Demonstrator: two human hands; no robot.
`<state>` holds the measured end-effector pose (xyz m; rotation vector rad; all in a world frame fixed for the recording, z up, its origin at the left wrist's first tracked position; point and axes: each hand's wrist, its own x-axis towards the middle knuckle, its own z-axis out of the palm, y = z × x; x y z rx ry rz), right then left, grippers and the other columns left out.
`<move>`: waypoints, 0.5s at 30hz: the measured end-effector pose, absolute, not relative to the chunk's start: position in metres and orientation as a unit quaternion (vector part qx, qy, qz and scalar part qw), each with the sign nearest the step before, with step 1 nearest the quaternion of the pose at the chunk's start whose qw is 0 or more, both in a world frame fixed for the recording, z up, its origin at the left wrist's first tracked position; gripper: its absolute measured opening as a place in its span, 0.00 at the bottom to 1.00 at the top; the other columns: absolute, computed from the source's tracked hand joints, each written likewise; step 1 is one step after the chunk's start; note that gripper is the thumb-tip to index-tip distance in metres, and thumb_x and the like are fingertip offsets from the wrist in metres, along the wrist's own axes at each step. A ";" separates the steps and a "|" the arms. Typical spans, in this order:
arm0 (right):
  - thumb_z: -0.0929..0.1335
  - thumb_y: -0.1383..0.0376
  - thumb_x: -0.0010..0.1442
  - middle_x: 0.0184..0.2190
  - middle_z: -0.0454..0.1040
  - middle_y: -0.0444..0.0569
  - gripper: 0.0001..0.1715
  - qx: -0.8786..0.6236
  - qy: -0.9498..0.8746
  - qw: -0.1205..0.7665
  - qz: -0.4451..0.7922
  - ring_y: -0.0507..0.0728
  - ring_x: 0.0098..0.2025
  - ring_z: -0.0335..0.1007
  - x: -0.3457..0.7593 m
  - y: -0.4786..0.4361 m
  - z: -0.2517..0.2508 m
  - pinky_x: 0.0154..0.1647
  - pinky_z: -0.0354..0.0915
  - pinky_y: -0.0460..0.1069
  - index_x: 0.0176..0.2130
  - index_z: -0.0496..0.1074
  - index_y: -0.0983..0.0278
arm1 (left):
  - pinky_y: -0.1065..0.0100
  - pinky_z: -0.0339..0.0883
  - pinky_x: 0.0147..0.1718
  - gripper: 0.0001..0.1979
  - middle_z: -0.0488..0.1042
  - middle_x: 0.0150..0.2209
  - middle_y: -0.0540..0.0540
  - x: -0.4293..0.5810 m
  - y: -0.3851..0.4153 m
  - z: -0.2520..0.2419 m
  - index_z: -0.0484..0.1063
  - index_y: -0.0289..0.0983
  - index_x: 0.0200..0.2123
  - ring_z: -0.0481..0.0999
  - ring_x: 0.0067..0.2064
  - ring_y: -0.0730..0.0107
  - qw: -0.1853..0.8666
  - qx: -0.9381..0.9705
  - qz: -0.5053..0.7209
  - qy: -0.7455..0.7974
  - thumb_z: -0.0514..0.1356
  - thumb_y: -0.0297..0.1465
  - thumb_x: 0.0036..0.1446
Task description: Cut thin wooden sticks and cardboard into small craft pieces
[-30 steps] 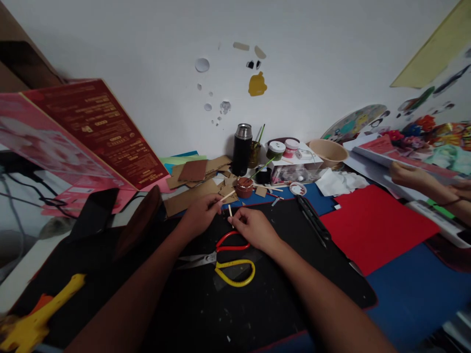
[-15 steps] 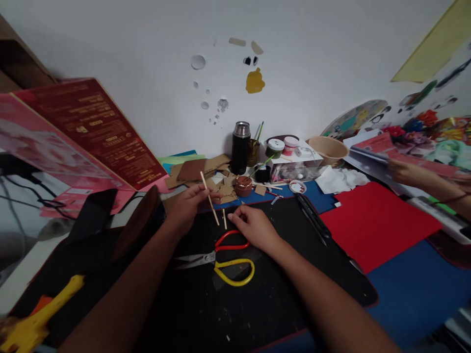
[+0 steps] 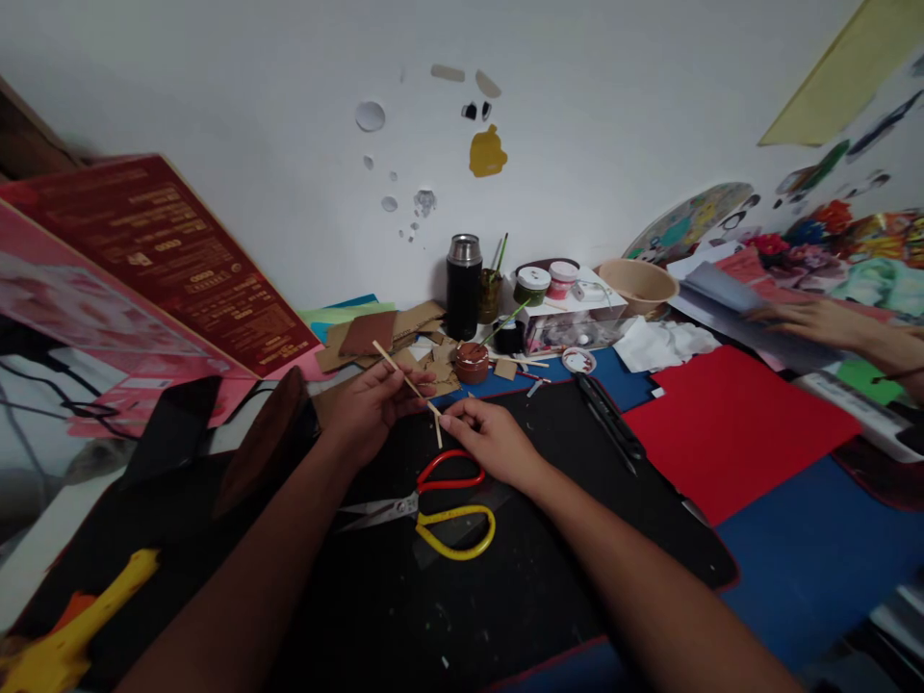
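Observation:
My left hand (image 3: 368, 404) is closed on a thin wooden stick (image 3: 404, 377) that slants up to the left over the black mat (image 3: 462, 597). My right hand (image 3: 487, 438) pinches a short stick piece (image 3: 438, 431) just under the long stick's lower end. Scissors (image 3: 433, 500) with one red and one yellow handle lie on the mat right below both hands, blades pointing left.
Cardboard scraps (image 3: 390, 337), a black flask (image 3: 463, 284), paint pots (image 3: 532, 284) and a brown jar (image 3: 471, 363) stand behind the hands. A red sheet (image 3: 729, 423) lies at right, where another person's hand (image 3: 815, 322) rests on papers. A yellow tool (image 3: 64, 626) sits at bottom left.
My left hand turned the long stick from lying level to slanting up-left. My right hand set the short piece by the stick's lower end. The other person's hand slid along the papers.

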<state>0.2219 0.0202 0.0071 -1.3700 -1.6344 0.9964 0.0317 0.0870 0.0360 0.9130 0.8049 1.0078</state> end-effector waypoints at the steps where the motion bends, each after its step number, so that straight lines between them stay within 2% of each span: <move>1: 0.68 0.60 0.69 0.28 0.74 0.42 0.12 -0.535 -0.640 0.386 0.393 0.51 0.28 0.64 0.221 0.020 0.007 0.30 0.57 0.45 0.39 0.77 0.64 | 0.66 0.77 0.38 0.03 0.84 0.41 0.41 0.033 0.086 0.035 0.72 0.36 0.39 0.84 0.40 0.64 0.707 0.413 0.448 0.360 0.63 0.29 0.62; 4: 0.68 0.60 0.69 0.25 0.71 0.41 0.13 -0.537 -0.640 0.391 0.387 0.51 0.27 0.62 0.221 0.020 0.008 0.29 0.56 0.45 0.35 0.75 0.64 | 0.62 0.78 0.41 0.06 0.83 0.45 0.39 0.034 0.086 0.033 0.71 0.36 0.40 0.84 0.43 0.61 0.702 0.432 0.429 0.369 0.63 0.31 0.61; 7: 0.68 0.62 0.69 0.24 0.70 0.41 0.12 -0.553 -0.647 0.385 0.357 0.51 0.27 0.62 0.224 0.020 0.009 0.28 0.55 0.45 0.34 0.76 0.64 | 0.56 0.77 0.47 0.15 0.78 0.54 0.37 0.031 0.089 0.035 0.69 0.38 0.49 0.81 0.50 0.58 0.618 0.481 0.462 0.416 0.64 0.35 0.60; 9: 0.68 0.63 0.69 0.25 0.72 0.41 0.11 -0.567 -0.658 0.373 0.326 0.51 0.27 0.63 0.226 0.021 0.010 0.28 0.54 0.45 0.35 0.76 0.64 | 0.53 0.74 0.54 0.24 0.73 0.61 0.37 0.026 0.090 0.043 0.66 0.41 0.57 0.77 0.57 0.55 0.468 0.557 0.515 0.454 0.65 0.36 0.59; 11: 0.69 0.63 0.68 0.25 0.73 0.41 0.10 -0.576 -0.673 0.359 0.294 0.51 0.27 0.64 0.228 0.020 0.011 0.28 0.53 0.45 0.35 0.77 0.64 | 0.50 0.67 0.61 0.29 0.67 0.65 0.38 0.022 0.088 0.053 0.63 0.43 0.62 0.71 0.63 0.52 0.269 0.659 0.528 0.463 0.66 0.36 0.59; 13: 0.70 0.63 0.68 0.24 0.72 0.41 0.09 -0.580 -0.686 0.344 0.274 0.51 0.26 0.65 0.228 0.020 0.011 0.28 0.52 0.45 0.35 0.77 0.64 | 0.45 0.58 0.66 0.26 0.68 0.65 0.41 0.021 0.082 0.062 0.67 0.44 0.61 0.65 0.67 0.49 0.123 0.766 0.462 0.430 0.65 0.35 0.61; 15: 0.70 0.63 0.68 0.24 0.72 0.41 0.09 -0.581 -0.694 0.333 0.264 0.51 0.26 0.64 0.227 0.019 0.012 0.28 0.51 0.45 0.35 0.76 0.64 | 0.42 0.53 0.68 0.18 0.74 0.62 0.43 0.023 0.076 0.066 0.72 0.44 0.56 0.62 0.69 0.47 0.049 0.854 0.358 0.373 0.62 0.33 0.64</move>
